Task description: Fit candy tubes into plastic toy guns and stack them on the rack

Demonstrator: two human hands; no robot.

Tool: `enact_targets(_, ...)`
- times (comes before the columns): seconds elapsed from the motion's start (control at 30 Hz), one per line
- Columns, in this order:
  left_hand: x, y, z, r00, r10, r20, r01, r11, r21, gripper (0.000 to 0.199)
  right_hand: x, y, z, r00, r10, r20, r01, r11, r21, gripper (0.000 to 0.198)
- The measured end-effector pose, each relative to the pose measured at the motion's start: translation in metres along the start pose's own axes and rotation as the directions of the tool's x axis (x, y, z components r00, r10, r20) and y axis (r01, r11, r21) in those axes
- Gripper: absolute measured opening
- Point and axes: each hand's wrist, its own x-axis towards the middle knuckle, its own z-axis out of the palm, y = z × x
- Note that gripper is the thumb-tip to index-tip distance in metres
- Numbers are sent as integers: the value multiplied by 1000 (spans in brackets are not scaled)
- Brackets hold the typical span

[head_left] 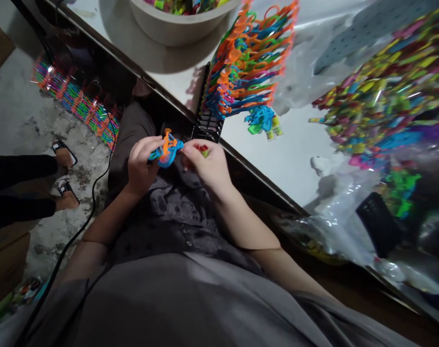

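Observation:
Over my lap, my left hand (143, 161) is closed around small orange and blue plastic pieces (167, 150) with rings and loops. My right hand (208, 161) meets them at the blue tip, thumb and finger pinched together. Small red and yellow-green bits (204, 149) show within the curl of the right hand; their kind is unclear. Just beyond the hands, at the table edge, a black slotted rack (207, 126) carries a dense row of orange, blue and green plastic pieces (248, 62).
On the white table (282, 166) stand a pale basin (168, 28) of colourful bits and a blurred heap of small coloured packets (389, 91). Clear plastic bags (335, 241) lie right. Bundled coloured pieces (76, 101), a black cable (94, 193) and another person's feet (65, 156) are left.

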Motion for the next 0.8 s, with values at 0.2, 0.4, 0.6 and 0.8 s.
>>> enact_targets(0.2,9,-9,-12,988,66,139,-81,991,108,40,5,9,3,997,78,-11,-78,996,32,45)
enact_targets(0.4,7,-22,-7,939,-324,116,340,821,-459,61,8,10,-9,997,71,-22,-70,997,35,43)
enact_targets(0.6,0,1,2,789,-458,410,596,407,-692,48,7,9,-8,950,182,253,-202,978,56,47)
enact_targets(0.8,8,10,-9,817,-463,343,513,314,-799,36,11,29,-22,739,-108,665,-414,706,574,61)
